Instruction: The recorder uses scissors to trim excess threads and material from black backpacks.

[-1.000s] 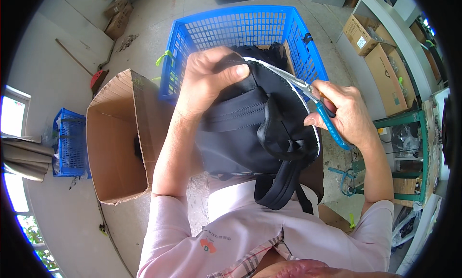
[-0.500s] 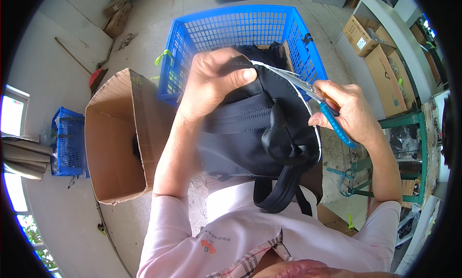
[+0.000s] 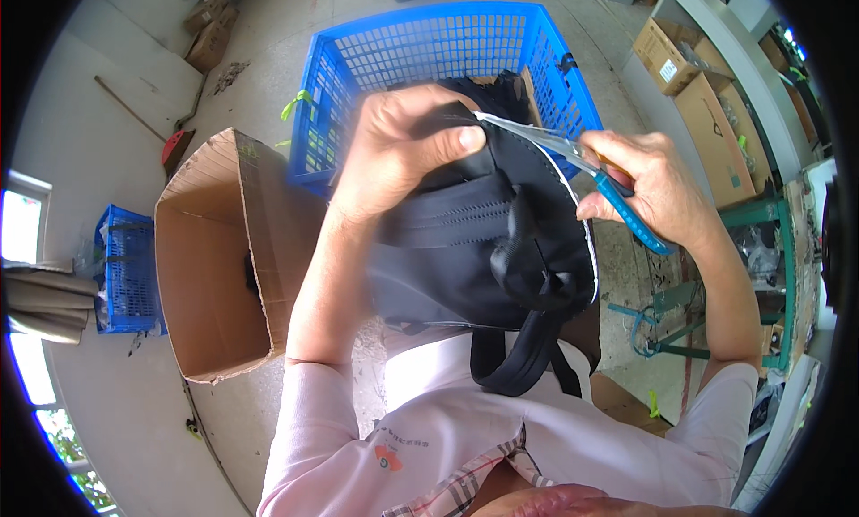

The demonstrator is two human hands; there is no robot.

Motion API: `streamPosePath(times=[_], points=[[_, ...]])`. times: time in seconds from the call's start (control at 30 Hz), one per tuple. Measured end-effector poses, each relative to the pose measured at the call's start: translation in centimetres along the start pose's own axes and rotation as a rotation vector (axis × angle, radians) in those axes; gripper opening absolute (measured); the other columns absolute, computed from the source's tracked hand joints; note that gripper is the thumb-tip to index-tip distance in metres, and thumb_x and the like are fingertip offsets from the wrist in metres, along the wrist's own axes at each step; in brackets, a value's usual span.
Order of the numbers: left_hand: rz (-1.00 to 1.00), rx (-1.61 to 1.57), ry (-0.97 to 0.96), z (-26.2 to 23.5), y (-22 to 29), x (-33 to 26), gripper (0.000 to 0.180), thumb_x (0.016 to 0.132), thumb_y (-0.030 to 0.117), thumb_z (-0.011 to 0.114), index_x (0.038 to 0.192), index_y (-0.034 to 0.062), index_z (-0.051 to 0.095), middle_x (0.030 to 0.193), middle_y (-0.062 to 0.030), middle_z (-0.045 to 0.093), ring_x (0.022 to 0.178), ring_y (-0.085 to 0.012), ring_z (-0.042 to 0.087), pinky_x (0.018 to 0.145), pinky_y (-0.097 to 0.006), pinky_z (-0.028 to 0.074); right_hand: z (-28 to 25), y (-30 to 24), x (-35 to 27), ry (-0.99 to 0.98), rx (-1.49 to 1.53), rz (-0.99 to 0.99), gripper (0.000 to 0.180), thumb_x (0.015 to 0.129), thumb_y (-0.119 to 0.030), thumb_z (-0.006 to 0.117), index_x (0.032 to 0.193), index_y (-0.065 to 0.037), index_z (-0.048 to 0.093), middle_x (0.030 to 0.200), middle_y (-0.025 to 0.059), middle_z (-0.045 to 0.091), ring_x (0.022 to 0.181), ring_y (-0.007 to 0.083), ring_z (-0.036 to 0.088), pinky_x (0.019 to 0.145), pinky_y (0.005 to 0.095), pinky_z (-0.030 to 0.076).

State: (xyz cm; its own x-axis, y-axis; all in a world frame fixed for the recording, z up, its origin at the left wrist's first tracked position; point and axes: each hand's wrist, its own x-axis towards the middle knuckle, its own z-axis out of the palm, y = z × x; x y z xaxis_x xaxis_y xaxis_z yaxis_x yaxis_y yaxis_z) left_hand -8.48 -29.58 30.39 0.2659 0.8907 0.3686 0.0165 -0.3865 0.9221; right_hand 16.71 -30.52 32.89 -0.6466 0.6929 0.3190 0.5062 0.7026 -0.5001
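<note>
A black bag [image 3: 438, 280] with straps and a zipped seam lies across my lap, its right edge bordered by a white strip [image 3: 584, 239]. My left hand [image 3: 407, 145] pinches the bag's upper edge, thumb on top. Scissors [image 3: 631, 217] with blue and orange on the handles are held in my right hand [image 3: 649, 181]. Their blades lie along the white-edged seam, tips close to my left thumb. A black strap [image 3: 514, 360] hangs in a loop toward my waist.
A large blue plastic crate [image 3: 429, 47] with dark fabric in it stands ahead. To the left is an open cardboard box [image 3: 201, 275], with a smaller blue crate [image 3: 130, 266] beyond. A green metal frame [image 3: 783, 275] and cardboard cartons [image 3: 716, 132] are on the right.
My right hand and the scissors have shifted slightly to the right, and the blades have swung nearer the white edge. My left hand keeps its pinch on the bag.
</note>
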Motion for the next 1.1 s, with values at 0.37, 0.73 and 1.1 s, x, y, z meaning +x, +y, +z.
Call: streamPosePath(times=[0.37,0.73,1.1], points=[[-0.066,-0.033,-0.030,0.6,-0.3,0.5,0.019,0.070,0.009,0.071,0.087,0.0023,0.065,0.077,0.0002,0.062,0.072,-0.0075,0.054,0.068,-0.021,0.044,-0.2,0.3,0.5,0.014,0.057,0.087,0.043,0.067,-0.037,0.072,0.085,-0.001,0.058,0.058,0.0055,0.055,0.051,0.0142,0.053,0.049,0.0257,0.041],[-0.086,0.005,-0.001,1.2,-0.5,0.8,0.015,0.069,0.006,0.071,0.083,0.0025,0.065,0.071,0.0024,0.061,0.066,-0.0048,0.052,0.065,-0.019,0.041,1.6,1.0,1.1,-0.009,0.490,0.126,0.039,0.071,-0.015,0.072,0.102,0.000,0.054,0.084,0.0076,0.061,0.077,0.0128,0.061,0.069,0.0254,0.050],[0.009,-0.103,0.159,-1.6,-1.6,-0.6,0.019,0.068,0.006,0.072,0.085,0.0027,0.065,0.077,-0.0006,0.062,0.071,-0.0079,0.053,0.070,-0.021,0.042,5.6,0.3,-7.1,0.227,0.257,0.228,0.069,0.057,-0.044,0.077,0.104,0.001,0.051,0.076,0.0043,0.050,0.064,0.0132,0.048,0.058,0.0255,0.043]])
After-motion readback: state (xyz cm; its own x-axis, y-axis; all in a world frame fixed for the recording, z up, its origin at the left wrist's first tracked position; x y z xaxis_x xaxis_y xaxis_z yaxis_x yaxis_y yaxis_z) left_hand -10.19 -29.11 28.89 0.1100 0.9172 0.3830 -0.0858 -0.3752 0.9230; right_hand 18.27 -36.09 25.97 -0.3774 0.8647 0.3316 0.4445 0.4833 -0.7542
